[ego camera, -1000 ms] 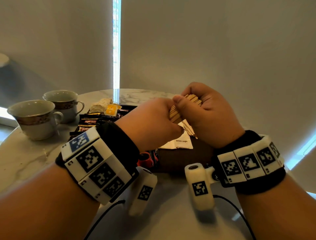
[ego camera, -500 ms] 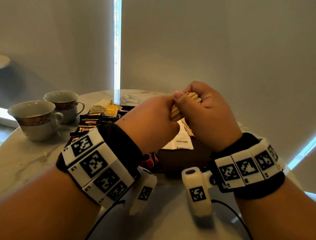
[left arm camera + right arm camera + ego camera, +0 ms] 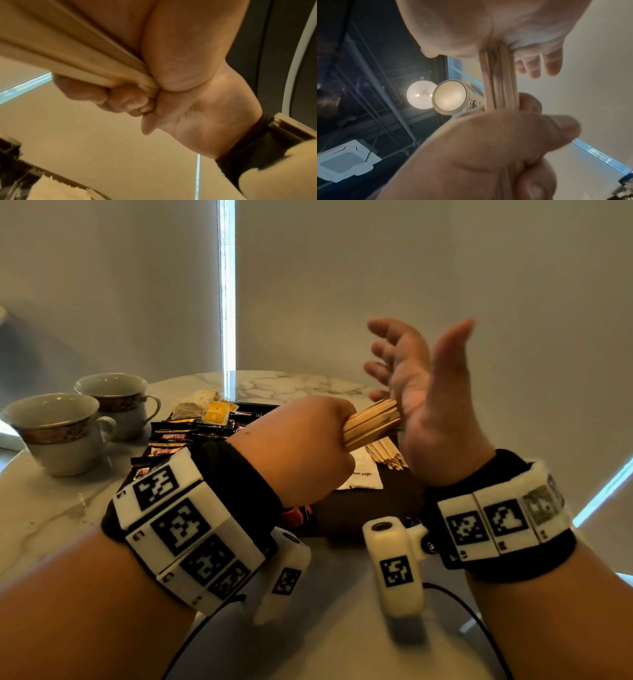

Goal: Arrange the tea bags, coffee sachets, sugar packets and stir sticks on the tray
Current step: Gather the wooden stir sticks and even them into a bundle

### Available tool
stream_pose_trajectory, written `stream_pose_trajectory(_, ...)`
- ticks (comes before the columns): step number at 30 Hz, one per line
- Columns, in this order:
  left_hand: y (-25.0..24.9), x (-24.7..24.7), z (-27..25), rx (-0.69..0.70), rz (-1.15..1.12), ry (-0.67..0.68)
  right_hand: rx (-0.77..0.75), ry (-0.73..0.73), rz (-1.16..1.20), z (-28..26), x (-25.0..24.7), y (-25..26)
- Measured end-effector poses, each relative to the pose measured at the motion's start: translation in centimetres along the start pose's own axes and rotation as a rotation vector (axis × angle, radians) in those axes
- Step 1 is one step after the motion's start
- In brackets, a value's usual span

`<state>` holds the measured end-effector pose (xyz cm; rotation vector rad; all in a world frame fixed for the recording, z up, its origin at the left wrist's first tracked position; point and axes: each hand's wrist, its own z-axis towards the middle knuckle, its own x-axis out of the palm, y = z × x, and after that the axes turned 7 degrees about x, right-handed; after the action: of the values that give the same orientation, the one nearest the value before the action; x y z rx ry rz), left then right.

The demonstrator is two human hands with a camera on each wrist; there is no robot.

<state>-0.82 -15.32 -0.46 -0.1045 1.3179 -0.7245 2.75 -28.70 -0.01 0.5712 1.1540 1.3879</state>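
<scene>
My left hand [image 3: 301,446] grips a bundle of wooden stir sticks [image 3: 371,422] above the dark brown tray [image 3: 359,515]. My right hand [image 3: 421,392] is open, its palm flat against the free ends of the bundle and its fingers spread upward. In the right wrist view the stir sticks [image 3: 500,81] run from my left hand [image 3: 488,148] up to the right palm [image 3: 488,20]. The left wrist view shows the same stir sticks [image 3: 68,54] close up. More stir sticks [image 3: 387,453] and a white brown-sugar packet [image 3: 363,477] lie on the tray. Black coffee sachets [image 3: 171,436] and tea bags [image 3: 202,405] lie further left.
Two white cups, a near one [image 3: 54,429] and a far one [image 3: 116,398], stand at the left of the round marble table [image 3: 51,508]. A grey wall or blind rises just behind the table. Cables trail from the wrist cameras over the near table edge.
My right hand has let go of the stick bundle and opened, and its palm now lies against the stick ends. The left hand keeps its grip.
</scene>
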Motion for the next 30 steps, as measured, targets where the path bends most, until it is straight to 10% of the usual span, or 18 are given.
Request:
stream_pose_trajectory(17, 1.0, 0.2, 0.5, 0.056, -0.001, 0.005, 0.127, 0.0, 0.257, 0.6, 1.3, -0.3)
stream_pose_trajectory(21, 1.6, -0.4, 0.7, 0.095, -0.464, -0.313, 0.335, -0.065, 0.547, 1.3, -0.1, -1.3)
stream_pose_trajectory(25, 2.3, -1.0, 0.8, 0.175, -0.87, -0.744, 0.651, 0.192, 0.813, 1.7, -0.4, -2.7)
stream_pose_trajectory(30, 2.1, -0.4, 1.0, 0.203, -0.974, -0.849, 0.693, 0.423, 1.078, 1.2, 0.4, -2.8)
